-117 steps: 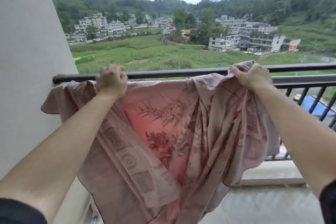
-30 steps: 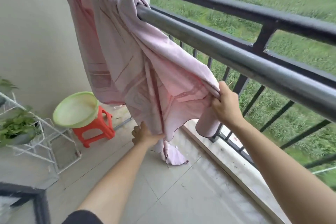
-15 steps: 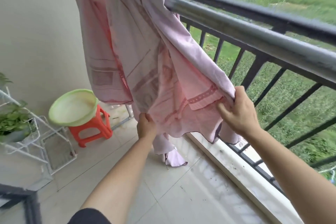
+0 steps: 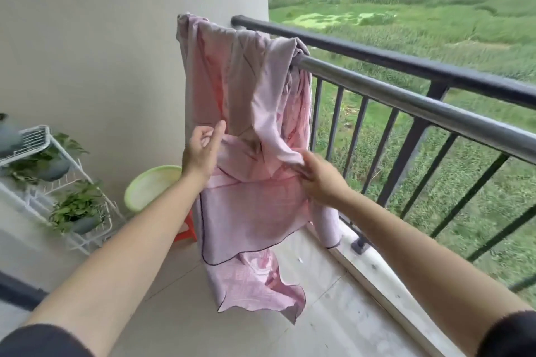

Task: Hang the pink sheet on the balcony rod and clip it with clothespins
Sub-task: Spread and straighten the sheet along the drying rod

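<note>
Sheet [image 4: 255, 113] bunched on rod [image 4: 377, 87] | left hand [image 4: 203, 151] released | right hand [image 4: 319, 180] grip unclear, blurred

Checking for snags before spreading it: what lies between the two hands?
In the head view, only hanging folds of the pink sheet lie between the left hand and the right hand.

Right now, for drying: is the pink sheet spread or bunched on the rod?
Bunched: pink sheet hangs gathered by the wall, most of the rod bare.

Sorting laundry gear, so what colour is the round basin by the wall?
The basin is light green, seen best in the head view.
</note>
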Demonstrator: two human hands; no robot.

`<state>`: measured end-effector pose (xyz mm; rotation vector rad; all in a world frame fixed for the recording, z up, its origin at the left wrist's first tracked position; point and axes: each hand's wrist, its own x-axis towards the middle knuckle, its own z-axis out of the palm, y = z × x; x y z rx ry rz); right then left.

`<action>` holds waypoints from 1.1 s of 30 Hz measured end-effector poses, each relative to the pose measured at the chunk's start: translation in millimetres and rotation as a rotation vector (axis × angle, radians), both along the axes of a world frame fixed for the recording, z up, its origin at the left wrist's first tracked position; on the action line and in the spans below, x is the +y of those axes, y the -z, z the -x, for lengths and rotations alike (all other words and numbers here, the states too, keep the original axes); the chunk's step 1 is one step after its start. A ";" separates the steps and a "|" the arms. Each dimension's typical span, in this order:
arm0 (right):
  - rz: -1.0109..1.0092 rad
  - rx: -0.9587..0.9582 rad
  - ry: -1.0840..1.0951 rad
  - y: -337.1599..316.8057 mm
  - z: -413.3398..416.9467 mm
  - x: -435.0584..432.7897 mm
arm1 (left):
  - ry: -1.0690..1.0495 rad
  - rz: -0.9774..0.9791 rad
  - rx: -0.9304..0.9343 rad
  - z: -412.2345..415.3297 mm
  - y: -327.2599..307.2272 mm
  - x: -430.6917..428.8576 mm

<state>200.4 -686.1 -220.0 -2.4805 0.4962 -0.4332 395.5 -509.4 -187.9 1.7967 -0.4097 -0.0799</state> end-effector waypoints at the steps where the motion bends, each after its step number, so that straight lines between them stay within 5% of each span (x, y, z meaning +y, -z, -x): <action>1: 0.032 0.002 -0.125 -2.6 -10.4 26.5 | 0.087 -0.001 -0.020 5.2 -10.9 -1.8; 6: -0.079 0.157 -0.459 3.3 -37.0 101.9 | 0.212 -0.389 -0.285 8.2 -37.0 -0.9; 11: -0.440 0.350 -0.325 2.6 -14.5 63.6 | -0.006 -0.463 -0.449 -9.0 -66.5 13.8; 16: -0.173 0.312 0.077 10.5 -13.3 -3.9 | -0.011 -0.427 -0.485 -28.8 -116.5 16.9; 20: -0.366 -0.003 0.404 -15.3 -45.0 -43.8 | -0.023 -0.293 -0.515 -24.7 -145.5 10.7; 25: -0.455 -0.273 0.331 -55.0 -95.7 -66.3 | 0.099 -0.151 -0.502 -6.6 -151.7 4.5; 30: -0.234 -0.142 0.287 -35.3 -96.7 -70.1 | 0.047 -0.601 -0.695 -6.7 -145.1 -0.7; 33: -0.066 -0.015 0.389 2.6 -59.4 -86.7 | -0.036 -0.681 -0.785 0.8 -148.7 -14.2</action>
